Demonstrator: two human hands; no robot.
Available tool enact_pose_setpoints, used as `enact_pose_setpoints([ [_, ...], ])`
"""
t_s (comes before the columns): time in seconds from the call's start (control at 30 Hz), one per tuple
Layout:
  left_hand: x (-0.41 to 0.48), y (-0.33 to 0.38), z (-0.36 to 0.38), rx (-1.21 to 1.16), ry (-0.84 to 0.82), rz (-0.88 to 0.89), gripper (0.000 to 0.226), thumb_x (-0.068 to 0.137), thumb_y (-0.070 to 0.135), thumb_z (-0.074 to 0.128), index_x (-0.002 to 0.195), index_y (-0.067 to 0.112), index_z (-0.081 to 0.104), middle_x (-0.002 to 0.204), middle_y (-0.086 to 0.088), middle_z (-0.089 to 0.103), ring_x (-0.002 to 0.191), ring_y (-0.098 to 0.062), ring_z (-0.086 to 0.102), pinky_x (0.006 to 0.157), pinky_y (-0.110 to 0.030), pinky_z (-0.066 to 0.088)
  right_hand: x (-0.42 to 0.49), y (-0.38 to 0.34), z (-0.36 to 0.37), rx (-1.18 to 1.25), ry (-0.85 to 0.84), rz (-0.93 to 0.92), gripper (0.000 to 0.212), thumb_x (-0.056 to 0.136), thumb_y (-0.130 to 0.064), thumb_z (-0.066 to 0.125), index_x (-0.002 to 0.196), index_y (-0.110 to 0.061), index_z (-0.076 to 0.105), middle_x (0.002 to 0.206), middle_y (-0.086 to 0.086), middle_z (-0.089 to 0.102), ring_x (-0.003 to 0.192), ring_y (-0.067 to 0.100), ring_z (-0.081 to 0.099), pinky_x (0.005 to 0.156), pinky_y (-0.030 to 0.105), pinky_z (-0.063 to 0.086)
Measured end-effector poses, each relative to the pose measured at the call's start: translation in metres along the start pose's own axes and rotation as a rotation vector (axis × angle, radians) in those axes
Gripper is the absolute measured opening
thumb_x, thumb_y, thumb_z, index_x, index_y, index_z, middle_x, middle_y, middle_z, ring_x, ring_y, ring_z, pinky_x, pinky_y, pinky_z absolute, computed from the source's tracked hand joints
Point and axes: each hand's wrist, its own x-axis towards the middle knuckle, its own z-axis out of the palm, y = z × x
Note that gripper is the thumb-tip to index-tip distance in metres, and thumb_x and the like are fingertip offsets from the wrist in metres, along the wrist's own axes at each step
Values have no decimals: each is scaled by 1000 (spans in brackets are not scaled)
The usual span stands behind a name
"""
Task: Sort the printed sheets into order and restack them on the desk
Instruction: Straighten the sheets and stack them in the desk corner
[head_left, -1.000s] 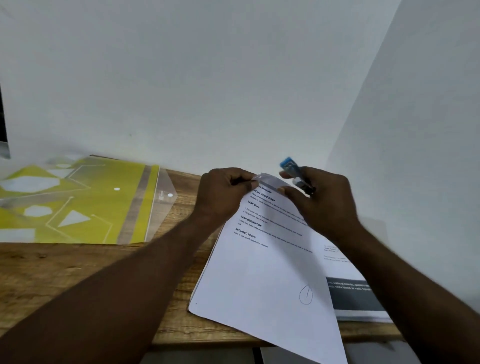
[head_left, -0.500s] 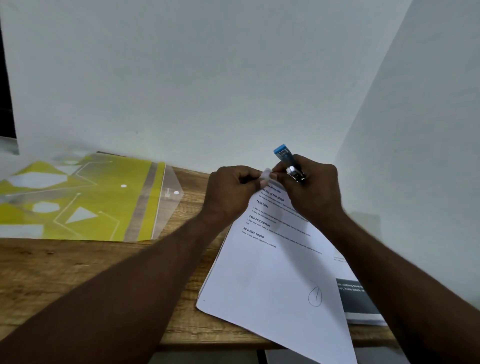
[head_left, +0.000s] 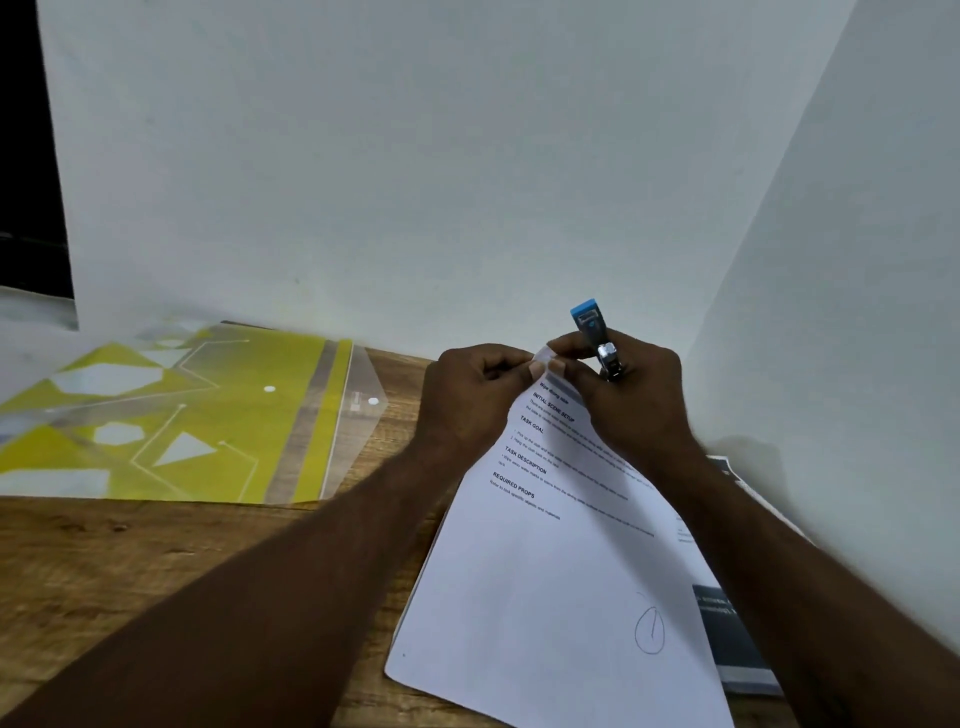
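Observation:
A stack of printed sheets (head_left: 545, 587) lies slanted on the wooden desk (head_left: 156, 561), its top page showing text headings and a pen-drawn circled "1" near the lower right. My left hand (head_left: 467, 395) pinches the stack's far top corner. My right hand (head_left: 628, 395) holds a small stapler-like tool with a blue end and metal jaw (head_left: 595, 338) upright, and its thumb and fingertip also pinch that same corner. The corner is lifted slightly off the desk.
A yellow translucent plastic folder (head_left: 197, 415) with white shapes lies on the desk's left. A dark-printed booklet (head_left: 732, 639) sits under the sheets at right. White walls close in behind and on the right.
Both hands stayed together at the sheets' top corner. The blue-ended tool has tipped more upright in my right hand. The view has shifted slightly.

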Motion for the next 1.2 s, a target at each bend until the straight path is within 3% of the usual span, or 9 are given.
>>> enact_pose_setpoints([
  [0.1,-1,0,0,44,15,30,8,92,33,80,94,26,84,82,15,79,75,-3,74,67,-21,57,1,3,3,50,-17,9,10,89,-21,84,96,-28,81,90,-16,78,88,6,73,85,30,56],
  [0.2,-1,2,-1,51,18,51,12,92,37,80,96,26,84,84,15,79,77,-3,75,68,-23,59,3,3,4,114,-7,-7,16,89,-21,84,104,-26,80,89,-16,77,91,3,72,88,21,52],
  [0.37,0,1,-4,97,44,58,10,92,38,80,93,29,84,81,16,78,75,-4,74,66,-24,58,5,4,8,109,-36,-42,5,90,-17,83,94,-20,82,78,-28,72,69,-9,62,68,5,38],
  [0.7,-1,0,-1,71,-4,30,14,92,35,80,98,22,85,86,11,80,79,-5,76,73,-27,61,2,17,6,177,-23,-14,10,88,-10,83,91,-19,80,88,-11,77,67,-5,63,71,9,40],
  [0.93,0,1,-3,-35,-21,-40,12,89,28,84,96,19,84,85,5,80,80,-12,78,78,-38,64,1,18,8,187,19,1,12,87,-11,85,87,-22,79,73,-24,70,61,-5,60,65,8,37],
  [1.2,0,0,-3,12,-9,-6,8,88,31,84,92,24,84,82,11,79,76,-7,76,71,-26,61,-4,15,10,202,26,3,5,89,-20,85,90,-18,80,71,-24,70,61,-5,60,64,7,40],
])
